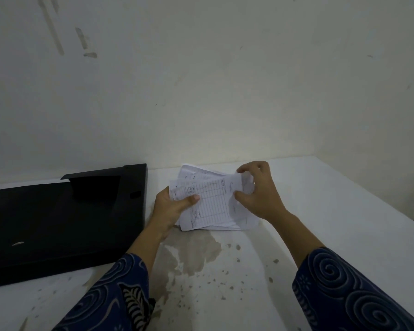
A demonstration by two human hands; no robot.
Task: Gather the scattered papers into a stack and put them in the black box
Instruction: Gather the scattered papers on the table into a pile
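Both hands on the paper stack (210, 201), centre of frame, just right of the black box (58, 216). Stack is uneven, sheets fanned at the top edge; top sheet shows a printed ruled table. Its lower edge looks to sit on or just over the white table (332, 211); contact can't be confirmed.

Left hand (171, 209): gripping the stack's left edge, thumb pressed on top, fingers hidden underneath.

Right hand (258, 189): fingers curled, pinching the upper-right corner of the top sheets, thumb against the face of the paper.

Black box lies open at left of frame, its right wall close to the left hand. No paper seen inside.

Brown stain (194, 254) on the table below the stack. Blue patterned sleeves (344, 290) at bottom of frame.
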